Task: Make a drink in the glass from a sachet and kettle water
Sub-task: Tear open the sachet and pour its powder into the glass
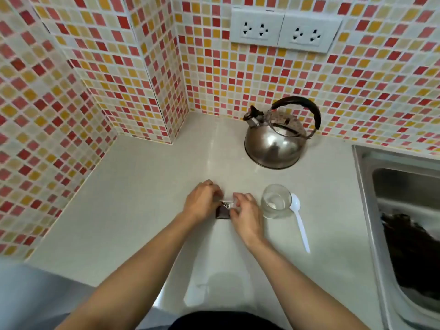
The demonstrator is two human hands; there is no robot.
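A small dark brown sachet [223,212] is held between both hands over the pale counter, its top end pinched on each side. My left hand [202,203] grips it from the left and my right hand [245,214] from the right. Just right of my right hand stands a clear glass [277,201] with some clear liquid in its bottom. A white plastic spoon [299,220] lies on the counter right of the glass. A steel kettle [276,139] with a black handle sits farther back near the wall.
A steel sink [390,186] at the right holds something dark. Mosaic-tiled walls close the counter [133,198] at the left and back, with a tiled pillar jutting out at the back left. Two white double sockets [283,30] are on the back wall.
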